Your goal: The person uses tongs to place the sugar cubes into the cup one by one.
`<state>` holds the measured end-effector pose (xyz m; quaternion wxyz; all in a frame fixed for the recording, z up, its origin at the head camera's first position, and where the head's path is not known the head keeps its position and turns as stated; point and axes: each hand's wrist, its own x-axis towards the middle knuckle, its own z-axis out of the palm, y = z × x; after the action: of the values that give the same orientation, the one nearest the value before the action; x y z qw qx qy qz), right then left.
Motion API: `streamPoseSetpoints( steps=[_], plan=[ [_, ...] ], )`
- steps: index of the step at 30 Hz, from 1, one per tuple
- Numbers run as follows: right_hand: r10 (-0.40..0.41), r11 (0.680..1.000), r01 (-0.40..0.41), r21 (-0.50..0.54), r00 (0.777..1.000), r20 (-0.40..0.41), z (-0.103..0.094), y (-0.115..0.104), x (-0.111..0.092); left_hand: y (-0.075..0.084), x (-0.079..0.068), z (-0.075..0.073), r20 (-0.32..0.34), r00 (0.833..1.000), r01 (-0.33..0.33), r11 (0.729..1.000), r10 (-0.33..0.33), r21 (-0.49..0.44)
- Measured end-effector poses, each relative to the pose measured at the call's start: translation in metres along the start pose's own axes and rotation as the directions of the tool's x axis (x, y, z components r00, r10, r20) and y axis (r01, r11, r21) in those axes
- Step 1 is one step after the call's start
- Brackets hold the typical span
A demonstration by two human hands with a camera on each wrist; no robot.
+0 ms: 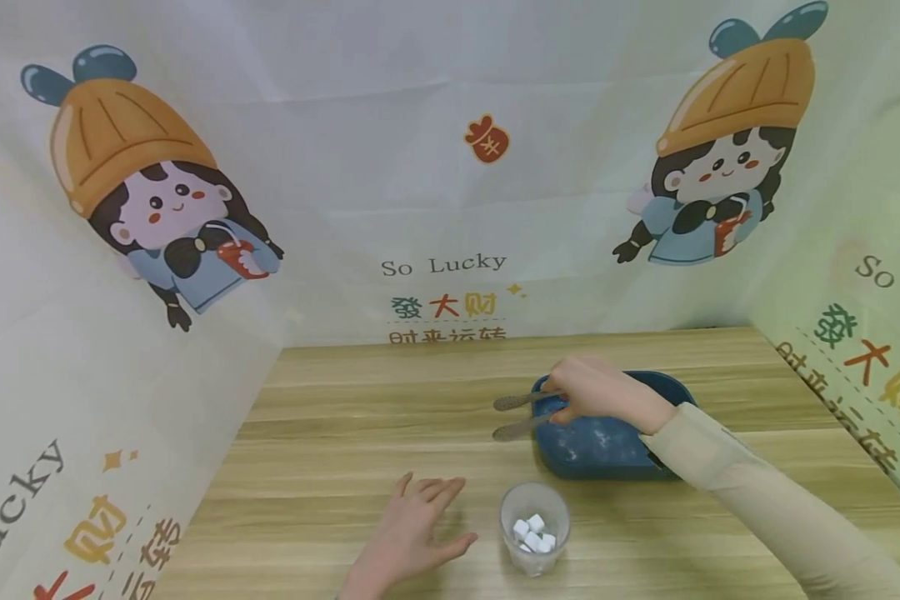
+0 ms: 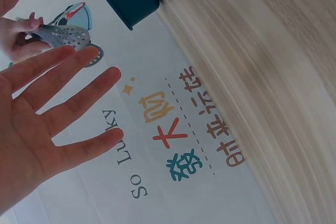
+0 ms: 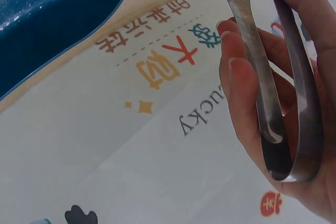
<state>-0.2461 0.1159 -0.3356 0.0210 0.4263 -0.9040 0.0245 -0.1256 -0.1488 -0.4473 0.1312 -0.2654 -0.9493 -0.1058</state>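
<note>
My right hand (image 1: 596,390) grips a pair of metal tongs (image 1: 516,402) over the left side of a dark blue basin (image 1: 600,468). The tongs' perforated tips point left and stand apart with nothing between them. In the right wrist view, fingers and thumb wrap around the arms of the tongs (image 3: 304,98). My left hand (image 1: 414,527) hovers low over the table's front with its fingers spread, holding nothing. To its right stands a clear cup (image 1: 557,508) with several white cubes (image 1: 535,525) at the bottom. The left wrist view shows the left palm (image 2: 26,135) and fingers extended.
The basin, wet or speckled inside, stands at the table's right, behind the cup. Under everything is a wood-grain table (image 1: 360,408). A printed cloth backdrop (image 1: 390,167) closes off the back and both sides.
</note>
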Motion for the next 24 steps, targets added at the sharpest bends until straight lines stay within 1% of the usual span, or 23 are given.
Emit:
streamPoseSetpoints(
  steps=[4,10,14,20,24],
  plan=[
    [0.003,1.0,-0.003,0.002,0.999,0.049,0.004,0.002,0.02,-0.001,-0.001,0.001,-0.004,1.0,0.007,1.0,-0.007,0.003],
    [-0.021,0.997,0.027,-0.068,0.995,0.095,0.012,0.0,0.045,-0.002,-0.002,0.001,-0.007,1.0,0.016,1.0,-0.016,0.003],
    [-0.017,0.995,0.029,-0.099,0.993,0.121,0.023,-0.004,0.061,-0.002,-0.002,0.0,-0.005,1.0,0.021,1.0,-0.021,0.01],
    [0.002,0.997,0.011,-0.083,0.988,0.157,0.04,-0.014,0.083,-0.002,-0.002,0.001,-0.005,1.0,0.022,1.0,-0.022,0.011],
    [0.006,0.998,0.004,-0.067,0.99,0.142,0.048,-0.018,0.094,-0.002,-0.002,0.0,-0.014,1.0,0.02,1.0,-0.02,0.006]
  ],
)
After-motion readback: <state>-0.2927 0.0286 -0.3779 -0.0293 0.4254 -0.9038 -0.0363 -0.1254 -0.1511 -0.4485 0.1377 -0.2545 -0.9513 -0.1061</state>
